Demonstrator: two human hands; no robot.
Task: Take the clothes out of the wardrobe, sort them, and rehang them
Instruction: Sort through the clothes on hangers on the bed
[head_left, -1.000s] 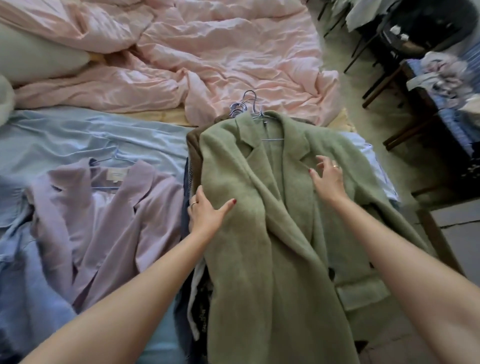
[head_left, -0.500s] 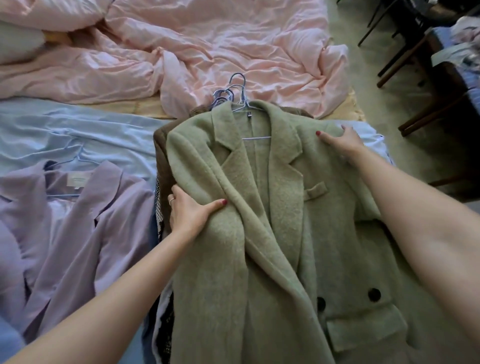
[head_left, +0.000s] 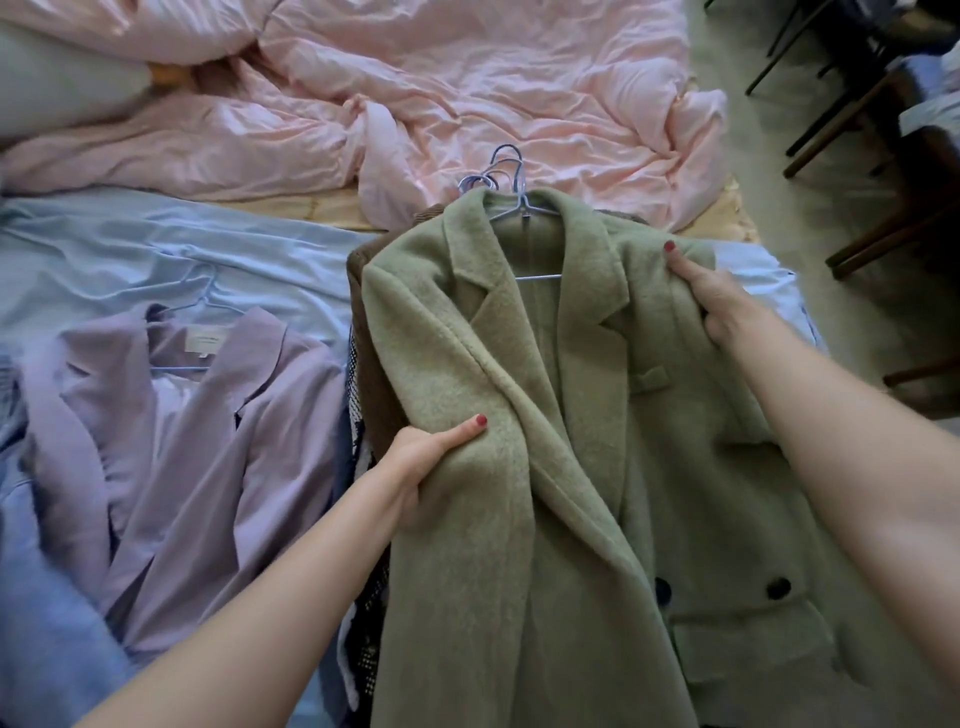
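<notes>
Green coat w/ left hand + right hand gripping.

Green wool coat on a hanger tops the clothes pile.

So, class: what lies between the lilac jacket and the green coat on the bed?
In the head view, a stack of darker clothes, brown and checked, shows under the green coat, beside the lilac jacket.

Both forearms were bare, no sleeves in sight; the left hand and right hand wore red nail polish (glossy).
</notes>
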